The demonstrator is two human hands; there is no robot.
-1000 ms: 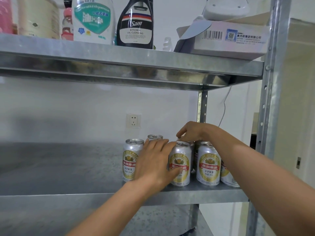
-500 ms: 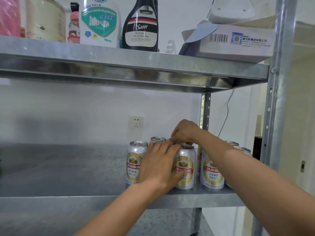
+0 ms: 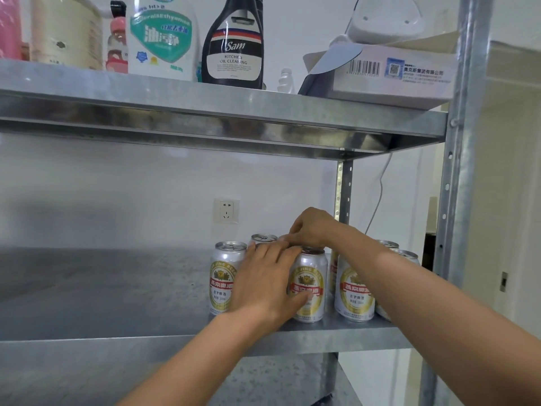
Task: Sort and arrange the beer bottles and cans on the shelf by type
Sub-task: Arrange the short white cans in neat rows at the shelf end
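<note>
Little has moved: left hand (image 3: 263,284) grips the middle can (image 3: 313,271), thumb across its label; right hand (image 3: 314,227), fingers curled, hides its hold. Matching cans (image 3: 354,291) cluster below-right of the wall socket (image 3: 226,210), seemingly nearly sorted.

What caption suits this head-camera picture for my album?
The left hand grips a beer can on the metal shelf while the right hand curls over its top.
</note>
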